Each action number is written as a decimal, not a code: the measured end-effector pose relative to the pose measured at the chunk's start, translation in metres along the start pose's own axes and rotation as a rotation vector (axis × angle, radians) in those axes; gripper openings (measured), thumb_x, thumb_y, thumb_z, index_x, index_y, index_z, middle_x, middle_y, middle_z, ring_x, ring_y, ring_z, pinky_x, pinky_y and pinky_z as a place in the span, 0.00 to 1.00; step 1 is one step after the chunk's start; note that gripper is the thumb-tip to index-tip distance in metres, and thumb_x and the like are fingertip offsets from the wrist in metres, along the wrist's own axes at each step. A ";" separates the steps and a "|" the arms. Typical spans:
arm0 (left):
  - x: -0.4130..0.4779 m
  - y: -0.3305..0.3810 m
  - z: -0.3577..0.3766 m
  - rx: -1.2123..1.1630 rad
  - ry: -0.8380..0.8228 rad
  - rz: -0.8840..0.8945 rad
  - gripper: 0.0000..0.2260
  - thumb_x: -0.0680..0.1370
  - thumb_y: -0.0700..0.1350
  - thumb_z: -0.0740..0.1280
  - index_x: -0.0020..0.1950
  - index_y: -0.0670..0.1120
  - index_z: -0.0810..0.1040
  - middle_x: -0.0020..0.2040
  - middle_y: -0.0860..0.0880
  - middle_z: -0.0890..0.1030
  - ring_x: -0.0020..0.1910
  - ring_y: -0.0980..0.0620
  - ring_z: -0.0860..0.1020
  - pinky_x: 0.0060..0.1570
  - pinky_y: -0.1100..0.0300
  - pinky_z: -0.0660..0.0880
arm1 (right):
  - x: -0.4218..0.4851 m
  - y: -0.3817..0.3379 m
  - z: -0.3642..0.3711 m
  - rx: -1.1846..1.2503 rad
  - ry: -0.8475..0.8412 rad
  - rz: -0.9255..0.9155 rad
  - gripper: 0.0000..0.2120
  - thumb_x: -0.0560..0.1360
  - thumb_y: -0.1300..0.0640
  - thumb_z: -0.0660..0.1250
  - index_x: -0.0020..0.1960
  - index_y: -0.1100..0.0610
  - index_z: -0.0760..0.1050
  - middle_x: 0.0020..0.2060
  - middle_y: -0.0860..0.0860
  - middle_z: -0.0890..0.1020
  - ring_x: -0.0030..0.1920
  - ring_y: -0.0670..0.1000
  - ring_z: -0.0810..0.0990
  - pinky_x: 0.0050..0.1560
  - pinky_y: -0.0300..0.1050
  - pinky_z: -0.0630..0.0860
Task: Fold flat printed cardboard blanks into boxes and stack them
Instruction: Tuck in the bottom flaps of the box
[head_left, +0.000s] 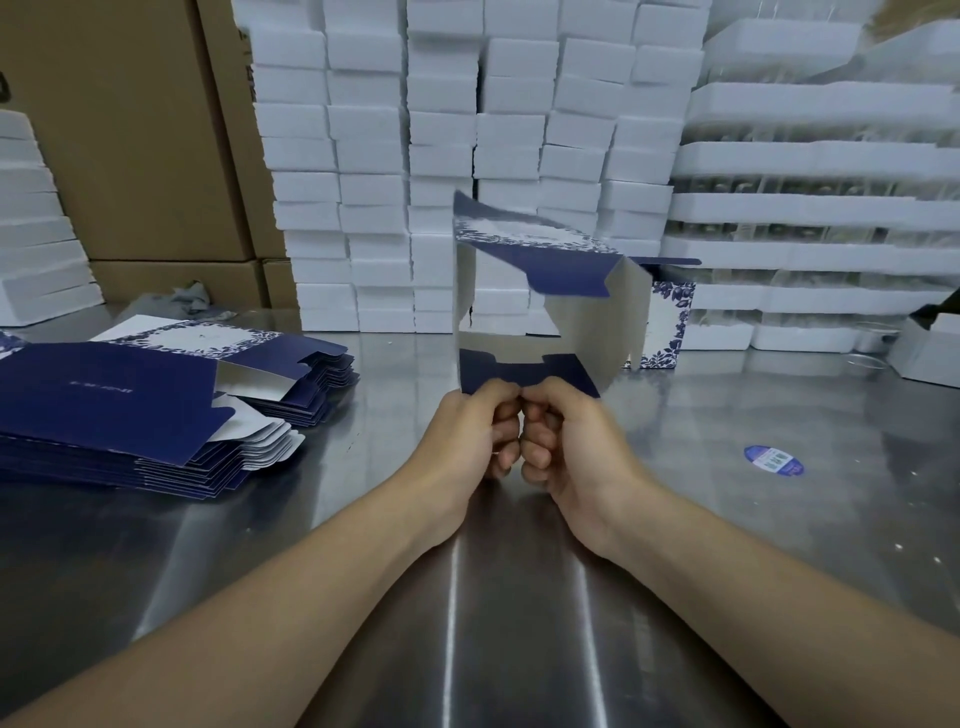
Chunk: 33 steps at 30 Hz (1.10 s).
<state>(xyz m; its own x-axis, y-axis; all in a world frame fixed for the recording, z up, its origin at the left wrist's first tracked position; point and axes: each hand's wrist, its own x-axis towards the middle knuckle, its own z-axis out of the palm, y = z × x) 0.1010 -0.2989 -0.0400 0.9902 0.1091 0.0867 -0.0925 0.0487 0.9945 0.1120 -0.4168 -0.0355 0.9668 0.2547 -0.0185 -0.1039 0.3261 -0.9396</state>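
A navy and white printed cardboard box (540, 260) is held up over the middle of the steel table (519, 597), opened into a tube with its silver inside facing me. My left hand (467, 431) and my right hand (566, 436) sit side by side below it, both pinching its dark blue bottom flap (519, 371). The top flaps hang loose. At the left lies a stack of flat navy blanks (119, 410), with a second stack (291, 364) behind it. A folded box with a blue floral edge (670, 322) stands on the table behind the held one.
White foam trays (441, 156) are piled high along the back of the table, more at the right (810, 208) and far left. Brown cartons (130, 130) stand at the back left. An oval blue sticker (774, 460) lies on the table to the right.
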 end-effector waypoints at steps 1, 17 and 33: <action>0.000 0.001 0.000 -0.023 0.003 -0.014 0.17 0.82 0.49 0.64 0.34 0.46 0.70 0.26 0.51 0.63 0.24 0.52 0.66 0.31 0.57 0.64 | 0.001 0.000 0.000 0.029 0.006 0.019 0.17 0.80 0.54 0.61 0.32 0.54 0.69 0.24 0.49 0.64 0.23 0.49 0.66 0.26 0.41 0.62; 0.000 0.003 0.001 -0.188 0.251 -0.040 0.16 0.87 0.50 0.60 0.40 0.46 0.70 0.27 0.51 0.63 0.25 0.51 0.65 0.27 0.60 0.64 | 0.011 0.004 -0.007 -0.039 0.148 -0.039 0.17 0.82 0.60 0.58 0.35 0.53 0.64 0.23 0.47 0.61 0.22 0.47 0.60 0.22 0.39 0.61; 0.009 -0.008 -0.018 0.153 0.452 0.079 0.09 0.83 0.48 0.62 0.46 0.50 0.77 0.32 0.51 0.77 0.33 0.46 0.73 0.38 0.54 0.73 | -0.001 -0.009 -0.003 -0.225 0.198 -0.413 0.25 0.80 0.37 0.65 0.30 0.49 0.75 0.27 0.46 0.65 0.28 0.48 0.64 0.25 0.38 0.62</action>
<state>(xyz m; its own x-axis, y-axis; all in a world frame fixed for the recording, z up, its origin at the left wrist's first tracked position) 0.1085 -0.2801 -0.0479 0.8331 0.5290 0.1616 -0.1152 -0.1198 0.9861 0.1125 -0.4233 -0.0279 0.9447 -0.0385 0.3257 0.3277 0.1534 -0.9323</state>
